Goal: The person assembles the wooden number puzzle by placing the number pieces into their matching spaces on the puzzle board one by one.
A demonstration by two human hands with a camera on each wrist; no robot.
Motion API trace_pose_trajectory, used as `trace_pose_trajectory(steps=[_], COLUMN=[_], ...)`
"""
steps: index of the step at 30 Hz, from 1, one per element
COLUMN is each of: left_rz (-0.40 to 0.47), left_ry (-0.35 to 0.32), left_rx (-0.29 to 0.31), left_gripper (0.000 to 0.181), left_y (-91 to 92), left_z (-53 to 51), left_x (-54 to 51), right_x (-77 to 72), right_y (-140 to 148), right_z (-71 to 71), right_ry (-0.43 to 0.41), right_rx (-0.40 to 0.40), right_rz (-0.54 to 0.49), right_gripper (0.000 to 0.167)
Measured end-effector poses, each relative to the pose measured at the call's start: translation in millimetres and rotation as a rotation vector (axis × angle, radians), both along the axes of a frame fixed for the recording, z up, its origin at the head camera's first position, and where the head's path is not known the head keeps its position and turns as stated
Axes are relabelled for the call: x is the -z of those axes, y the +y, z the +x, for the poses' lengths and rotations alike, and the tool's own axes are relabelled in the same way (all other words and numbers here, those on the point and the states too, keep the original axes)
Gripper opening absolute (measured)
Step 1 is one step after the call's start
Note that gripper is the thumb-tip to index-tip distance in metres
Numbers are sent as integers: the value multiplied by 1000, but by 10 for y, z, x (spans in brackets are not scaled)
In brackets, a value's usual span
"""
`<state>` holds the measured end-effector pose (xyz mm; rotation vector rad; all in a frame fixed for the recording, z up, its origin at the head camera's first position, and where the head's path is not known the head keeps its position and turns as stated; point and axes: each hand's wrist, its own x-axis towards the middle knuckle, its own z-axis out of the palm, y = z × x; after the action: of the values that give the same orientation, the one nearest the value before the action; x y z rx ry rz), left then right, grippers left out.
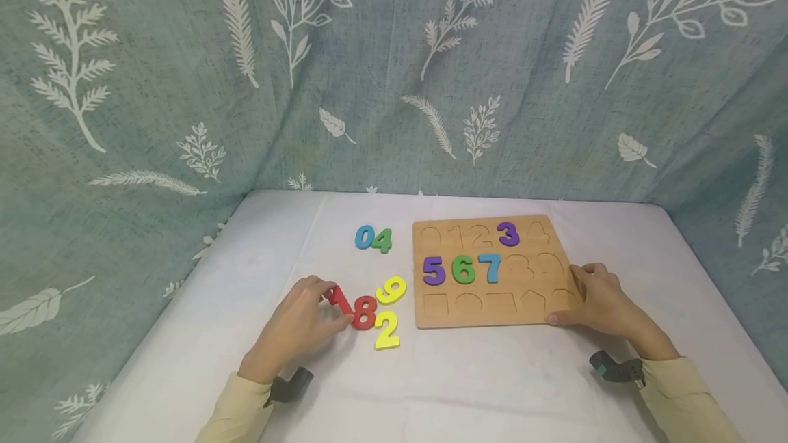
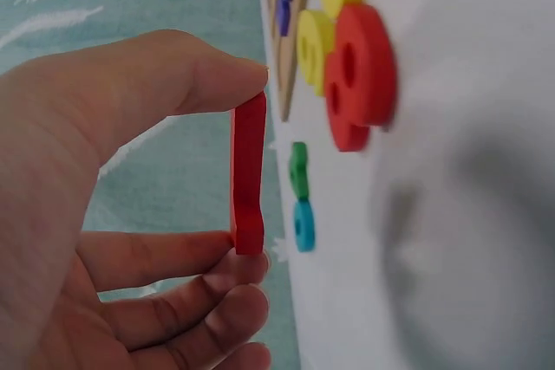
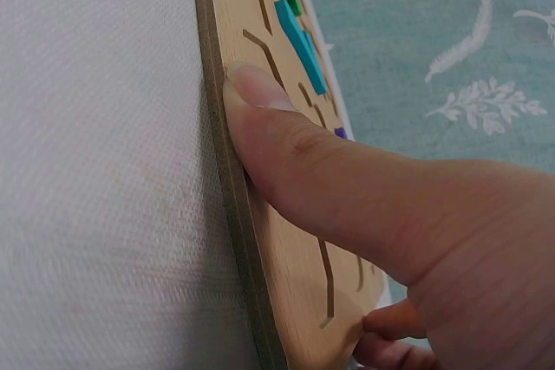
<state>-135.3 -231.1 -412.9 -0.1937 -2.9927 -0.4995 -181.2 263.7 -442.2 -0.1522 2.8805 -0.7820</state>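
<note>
My left hand (image 1: pixel 303 316) pinches a red number 1 (image 2: pixel 249 175) between thumb and fingertips; in the left wrist view the piece is held up off the white cloth. Close to it on the table lie a red 8 (image 1: pixel 364 312), a yellow 9 (image 1: pixel 391 290) and a yellow 2 (image 1: pixel 386 331). At the near right corner of a wooden number board (image 1: pixel 468 320), my right hand (image 1: pixel 600 303) holds on, thumb on top near the front edge and fingers at the right side. A purple 3 (image 1: pixel 508 234), purple 5 (image 1: pixel 434 271), green 6 (image 1: pixel 463 269) and blue 7 (image 1: pixel 490 268) sit in the board.
Left of the board's upper part, a blue 0 (image 1: pixel 364 236) and a green 4 (image 1: pixel 382 240) lie side by side. White cloth (image 1: pixel 492 388) covers the table. A leaf-patterned curtain (image 1: pixel 382 87) hangs behind and along both sides.
</note>
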Motion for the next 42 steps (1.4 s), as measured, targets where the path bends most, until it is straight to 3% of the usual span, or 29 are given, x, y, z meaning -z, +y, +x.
trace_pose_trajectory(steps=[22,31,42], left_rz=[49,83,133], left_ry=[46,116,65], left_rx=[126,243,279], left_gripper=[56,53,60], left_y=[243,384,591], left_z=[-474,-748,-1016], left_x=[-334,-375,-347], right_x=[13,15,13], right_y=[1,-11,-11], right_z=[-9,-14,-18], right_ry=[9,16,6], right_rx=[4,7,12], right_rz=[-4,4,10], right_gripper=[133,133,132])
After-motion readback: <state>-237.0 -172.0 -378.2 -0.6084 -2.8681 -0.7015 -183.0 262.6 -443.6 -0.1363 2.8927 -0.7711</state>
